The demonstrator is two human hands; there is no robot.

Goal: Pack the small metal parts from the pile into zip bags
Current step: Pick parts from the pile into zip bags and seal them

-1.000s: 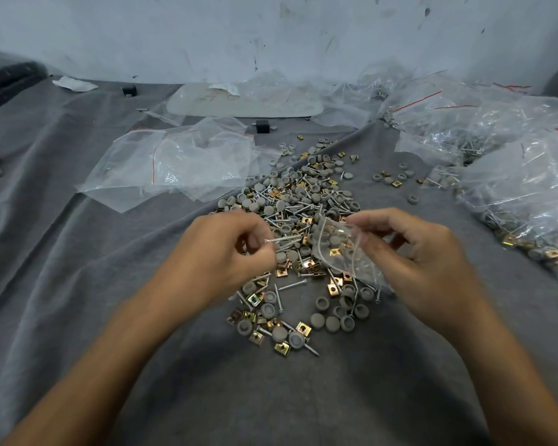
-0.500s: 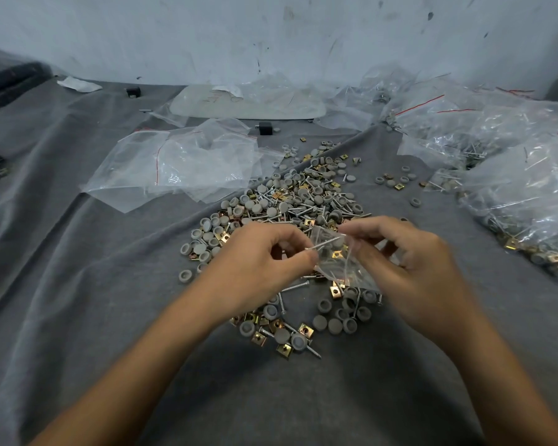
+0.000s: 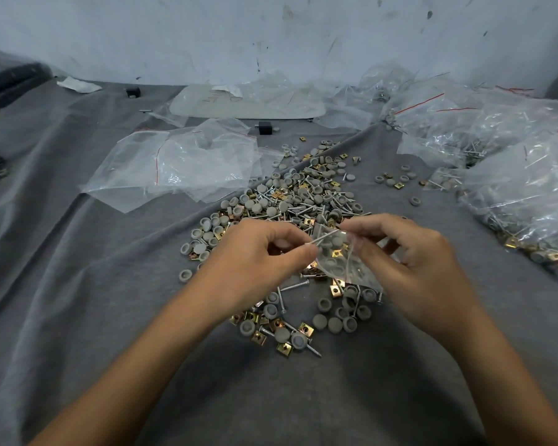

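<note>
You are working over a wrinkled grey felt cloth (image 3: 78, 284) that is covering the whole surface in front of a scuffed pale wall (image 3: 271, 33). Heaps of filled clear plastic bags with red seal lines (image 3: 503, 162) are lying along your right side, and empty flat clear zip bags (image 3: 181, 162) are lying to the far left of the pile. The pile of small metal parts (image 3: 303, 201), grey round caps, brass-coloured square clips and silver screws, is spreading across the middle of the cloth, partly under your hands. Your right hand (image 3: 416, 262) is holding a small clear zip bag (image 3: 339, 262) just above the pile, thumb and fingers pinching its mouth; grey caps and a brass clip are showing through its plastic. Your left hand (image 3: 255, 262) is pinching a thin silver screw (image 3: 322, 238) between thumb and forefinger, its far end lying at the bag's mouth, touching the plastic.
</note>
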